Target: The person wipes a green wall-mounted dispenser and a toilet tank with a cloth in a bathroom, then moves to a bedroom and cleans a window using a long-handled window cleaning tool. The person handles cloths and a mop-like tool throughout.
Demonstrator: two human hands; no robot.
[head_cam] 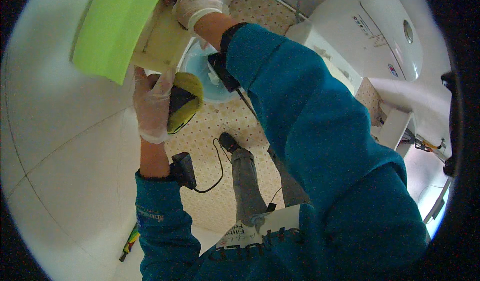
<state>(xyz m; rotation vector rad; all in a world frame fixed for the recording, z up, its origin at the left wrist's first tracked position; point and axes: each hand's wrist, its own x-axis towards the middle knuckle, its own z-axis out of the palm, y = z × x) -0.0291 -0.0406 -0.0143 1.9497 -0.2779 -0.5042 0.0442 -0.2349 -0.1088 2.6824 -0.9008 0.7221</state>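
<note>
My left hand (pixel 154 106), in a thin clear glove, reaches up at the lower edge of a pale, box-like fixture (pixel 161 44) with stains on it. Between its thumb and fingers is a yellow and black pad or cloth (pixel 183 102), which hangs to the right of the palm. Also gloved, my right hand (pixel 200 3) is raised at the top of the fixture, with its fingers bent over something dark that I cannot make out. A bright green panel (pixel 116 25) covers the fixture's left side. Dark devices are strapped at both wrists.
A light blue basin (pixel 200 74) stands on the patterned floor (pixel 210 131) below my hands. A white appliance (pixel 375 29) hangs at the upper right. Pipes (pixel 427 144) run along the right wall. A colourful folded umbrella (pixel 129 243) is at the lower left. Cables hang from the wrist devices.
</note>
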